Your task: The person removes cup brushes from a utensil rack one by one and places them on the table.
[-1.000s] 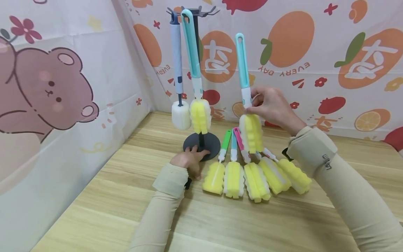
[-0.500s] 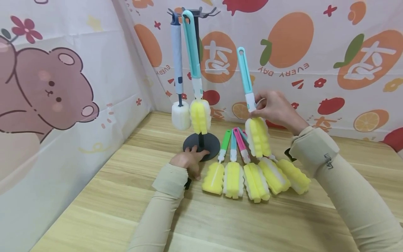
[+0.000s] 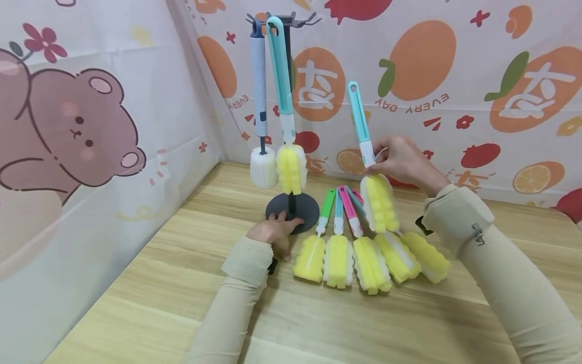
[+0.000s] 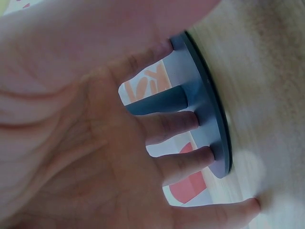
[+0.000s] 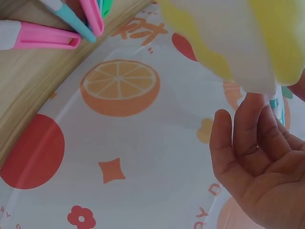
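Midway through hanging: my right hand (image 3: 402,162) pinches a teal sponge brush (image 3: 369,172) upright beside the rack (image 3: 291,215); my left hand (image 3: 273,232), fingers flat, steadies its base. Next, its loop must meet a hook.

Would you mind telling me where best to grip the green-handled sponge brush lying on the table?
Probably by the green handle, pinched from above. It lies flat and slim, pointing away towards the stand base; neighbouring brushes crowd its right side, and the sponge head looks soft.

Left hand (image 3: 274,232) flat, fingers spread and low; right hand (image 3: 402,163) raised, fingertips pinched, both forearms sleeved.
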Demonstrator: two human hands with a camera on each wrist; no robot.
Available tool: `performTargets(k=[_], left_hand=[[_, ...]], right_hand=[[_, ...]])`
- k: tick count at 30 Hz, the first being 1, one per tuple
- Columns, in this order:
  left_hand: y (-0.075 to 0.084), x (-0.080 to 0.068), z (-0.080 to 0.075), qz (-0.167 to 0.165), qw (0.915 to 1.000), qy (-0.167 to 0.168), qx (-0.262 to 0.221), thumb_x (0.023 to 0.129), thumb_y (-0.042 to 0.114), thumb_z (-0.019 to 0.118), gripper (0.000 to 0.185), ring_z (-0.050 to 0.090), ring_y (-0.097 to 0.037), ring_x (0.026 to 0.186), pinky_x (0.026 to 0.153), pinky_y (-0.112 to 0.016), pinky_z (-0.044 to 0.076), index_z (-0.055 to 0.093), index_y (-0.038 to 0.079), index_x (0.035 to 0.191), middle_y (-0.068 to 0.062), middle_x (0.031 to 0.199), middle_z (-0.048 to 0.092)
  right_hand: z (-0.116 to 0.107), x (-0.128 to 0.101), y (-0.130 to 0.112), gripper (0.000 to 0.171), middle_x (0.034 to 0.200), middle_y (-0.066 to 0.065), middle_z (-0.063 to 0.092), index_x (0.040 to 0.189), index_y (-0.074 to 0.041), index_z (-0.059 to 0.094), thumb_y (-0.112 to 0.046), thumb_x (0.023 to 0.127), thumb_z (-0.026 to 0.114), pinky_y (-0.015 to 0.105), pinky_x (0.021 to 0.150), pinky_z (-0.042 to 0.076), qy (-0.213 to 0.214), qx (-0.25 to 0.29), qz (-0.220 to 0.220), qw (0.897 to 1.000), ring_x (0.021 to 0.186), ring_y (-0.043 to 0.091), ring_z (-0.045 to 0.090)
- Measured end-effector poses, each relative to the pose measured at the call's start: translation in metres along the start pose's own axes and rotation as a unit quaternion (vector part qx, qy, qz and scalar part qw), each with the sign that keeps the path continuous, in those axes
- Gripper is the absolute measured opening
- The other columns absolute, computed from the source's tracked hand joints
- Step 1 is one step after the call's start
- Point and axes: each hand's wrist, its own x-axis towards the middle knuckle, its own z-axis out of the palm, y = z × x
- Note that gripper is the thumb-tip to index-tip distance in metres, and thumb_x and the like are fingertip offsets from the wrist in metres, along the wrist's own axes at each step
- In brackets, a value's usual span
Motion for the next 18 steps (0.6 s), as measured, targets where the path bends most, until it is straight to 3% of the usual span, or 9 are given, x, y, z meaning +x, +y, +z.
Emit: performTargets(k=[12, 18], left_hand=[[-0.001, 0.001, -0.001, 0.002, 1.0000, -0.001, 0.005, 0.083, 0.013, 0.085, 0.098, 0.004, -0.042, 0.152, 0.106, -0.059, 0.037, 0.029, 0.034, 0.161, -0.016, 0.169, 0.007], [0.000, 0.003, -0.002, 0.004, 1.0000, -0.002, 0.009, 0.083, 0.014, 0.085, 0.098, 0.006, -0.042, 0.152, 0.104, -0.058, 0.039, 0.030, 0.033, 0.161, -0.016, 0.168, 0.008]], right_hand=[[-0.004, -0.001, 0.011, 0.030, 0.100, 0.022, 0.065, 0.111, 0.008, 0.065, -0.006, 0.089, 0.078, 0.041, 0.081, 0.058, -0.013, -0.010, 0.022, 1.000, 0.086, 0.032, 0.061], [-0.006, -0.001, 0.016, 0.027, 0.093, 0.020, 0.067, 0.107, 0.009, 0.065, -0.004, 0.088, 0.078, 0.031, 0.071, 0.055, -0.021, -0.012, 0.022, 0.999, 0.077, 0.029, 0.061]])
